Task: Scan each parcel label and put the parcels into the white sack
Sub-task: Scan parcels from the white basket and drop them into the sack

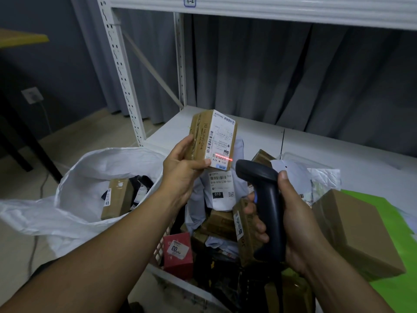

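My left hand [183, 164] grips a small brown cardboard parcel [204, 134] upright, its white label [222, 141] facing right. A red scan line falls across the label's lower edge. My right hand [291, 219] holds a dark handheld scanner [265, 199] by its handle, head aimed at that label. The white sack [74, 177] stands open at the left, with a brown box [117, 198] and dark bags inside.
A basket [165, 239] below my hands is heaped with parcels: a white mailer [220, 192], brown boxes, a red box [178, 254]. A larger brown box [358, 231] lies on a green sheet at the right. White shelving [123, 71] and grey curtains stand behind.
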